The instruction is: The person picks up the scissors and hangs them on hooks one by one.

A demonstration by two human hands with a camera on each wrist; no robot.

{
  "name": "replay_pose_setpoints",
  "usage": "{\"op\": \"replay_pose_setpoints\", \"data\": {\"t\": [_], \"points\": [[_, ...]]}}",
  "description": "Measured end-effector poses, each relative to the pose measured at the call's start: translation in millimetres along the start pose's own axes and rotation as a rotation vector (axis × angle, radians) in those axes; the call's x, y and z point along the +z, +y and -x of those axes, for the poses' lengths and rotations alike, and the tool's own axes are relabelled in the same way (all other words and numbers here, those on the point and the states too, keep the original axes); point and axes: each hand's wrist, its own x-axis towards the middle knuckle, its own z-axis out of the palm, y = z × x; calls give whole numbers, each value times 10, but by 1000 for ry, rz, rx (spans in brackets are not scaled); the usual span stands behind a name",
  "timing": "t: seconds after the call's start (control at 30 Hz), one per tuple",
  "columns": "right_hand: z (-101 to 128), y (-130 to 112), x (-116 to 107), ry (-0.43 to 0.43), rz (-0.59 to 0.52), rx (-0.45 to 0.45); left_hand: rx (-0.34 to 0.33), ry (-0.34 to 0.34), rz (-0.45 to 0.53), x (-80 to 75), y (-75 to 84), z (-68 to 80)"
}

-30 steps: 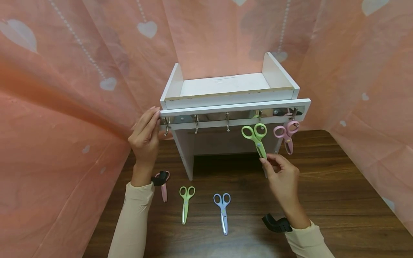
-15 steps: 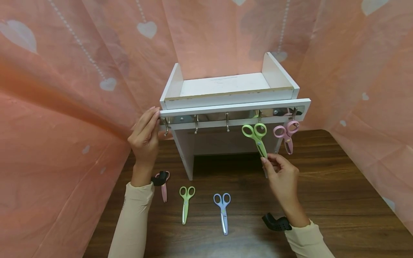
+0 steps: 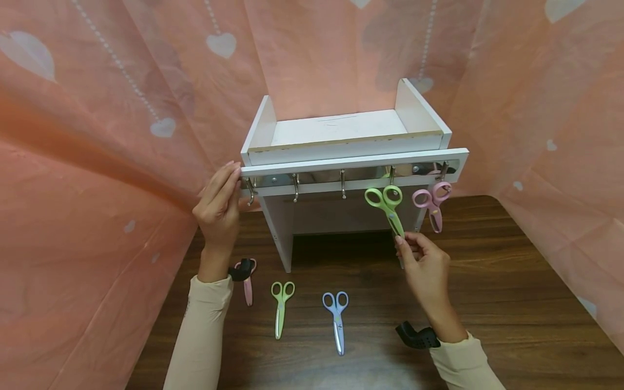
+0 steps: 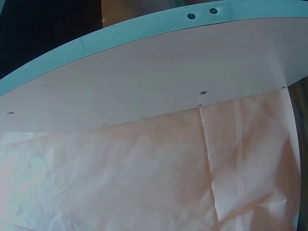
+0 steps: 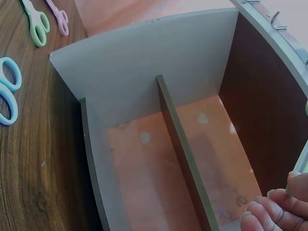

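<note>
The right hand (image 3: 425, 264) pinches the blade tip of the green scissors (image 3: 387, 205), which hang from a hook just above it. The left hand (image 3: 218, 205), fingers straight, braces the shelf's (image 3: 351, 162) end. Judged step: settling the hang; next calls for a gentle release.

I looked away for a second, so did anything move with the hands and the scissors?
Hardly anything. The right hand crept up a little, its fingertips pinching the blade tip of the green scissors hanging on a hook. The left hand stayed on the left end of the white shelf. The pink scissors kept hanging, and the three pairs on the table did not move.
</note>
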Motion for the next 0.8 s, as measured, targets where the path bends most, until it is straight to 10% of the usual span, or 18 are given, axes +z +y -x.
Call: {"op": "replay_pose_setpoints", "data": {"t": [0.8], "points": [[76, 52, 31, -4, -17, -14, -9, -20, 4, -22, -105, 63]]}}
